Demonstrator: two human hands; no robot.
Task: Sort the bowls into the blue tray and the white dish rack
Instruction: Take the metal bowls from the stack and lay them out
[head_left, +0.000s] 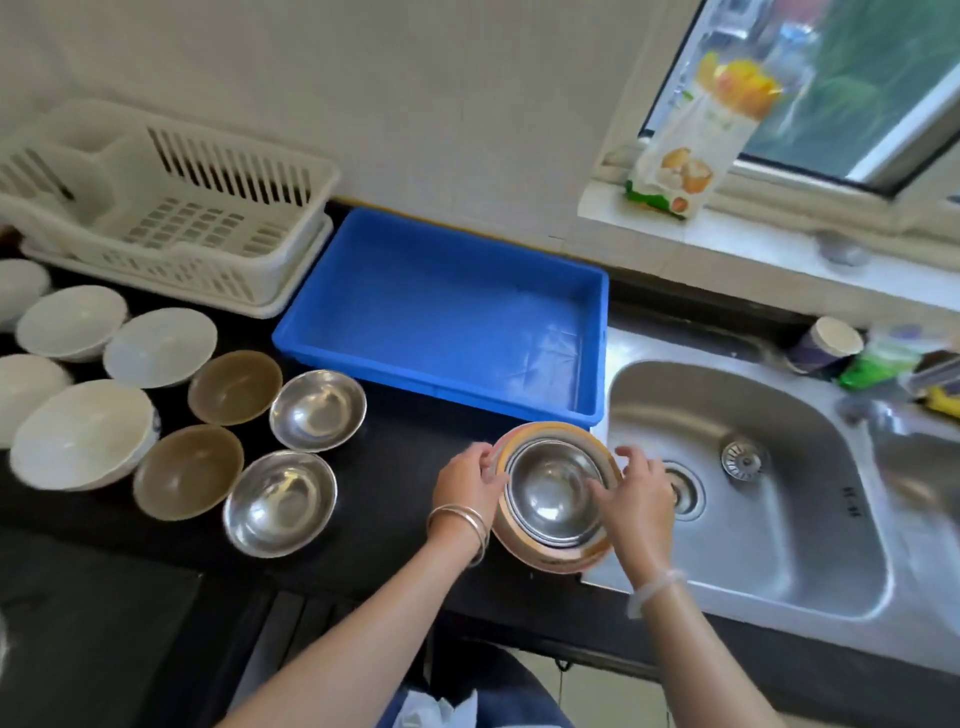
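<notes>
A stack of nested bowls (553, 488), a steel one inside a tan one, sits at the counter's edge by the sink. My left hand (467, 480) grips its left rim and my right hand (641, 499) holds its right rim. The blue tray (441, 317) lies just behind the stack with nothing in it. At the back left stands the white dish rack (171, 208), also holding nothing. Left of my hands sit two steel bowls (317, 410), two brown bowls (234, 387) and several white bowls (158, 347) on the black counter.
A steel sink (753, 483) lies to the right with a cup (826, 345) and green bottle (878, 364) behind it. A food packet (691, 140) stands on the window sill. The black counter (395, 499) has bare room between the loose bowls and the stack.
</notes>
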